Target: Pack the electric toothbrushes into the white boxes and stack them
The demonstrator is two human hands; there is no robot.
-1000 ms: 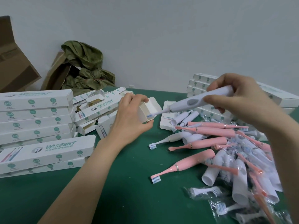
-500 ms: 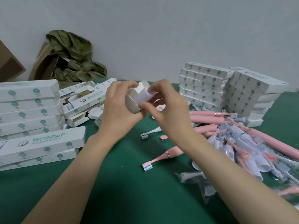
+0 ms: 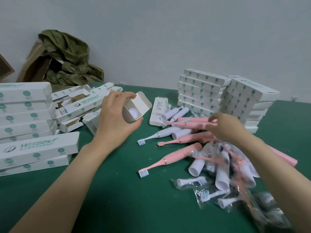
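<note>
My left hand grips a white box above the green table, open end facing me. The round base of a white toothbrush shows inside it. My right hand is blurred and reaches down onto a loose pile of pink toothbrushes and white ones at centre right. Its fingertips lie at one pink handle; whether they hold it is unclear.
Closed white boxes are stacked at the left and back right. Several open empty boxes lie behind my left hand. Bagged brush heads lie near right. A cardboard box with green cloth stands by the wall.
My right hand pushed the white toothbrush fully into the box, let go and swung right, down to the pile. My left hand kept holding the box.
</note>
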